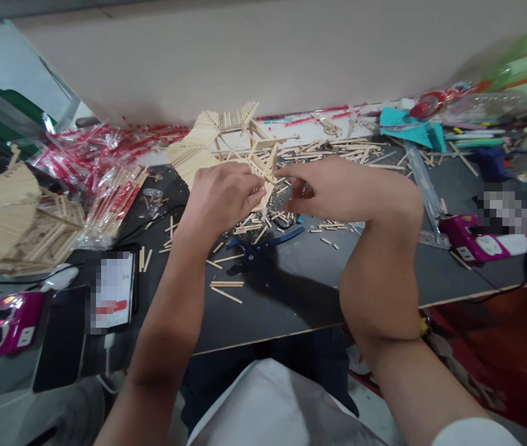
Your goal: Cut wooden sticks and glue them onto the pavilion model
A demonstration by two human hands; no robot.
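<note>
A model built of thin wooden sticks, with a curved slatted surface and open framing, stands tilted on the dark table in the middle. My left hand is closed on its near edge, thumb and fingers pinching the sticks. To the right, my right hand is bent at the wrist, its index finger reaching to the model's side. A gap shows between that finger and the thumb, with nothing visible in it. Below the hands lies a dark blue hand tool with a curved handle, among short cut sticks.
Another stick model stands at the left, beside wrapped stick bundles. Nearer are a lit phone, a dark phone and a magenta power strip. A second magenta strip and blue paper lie right.
</note>
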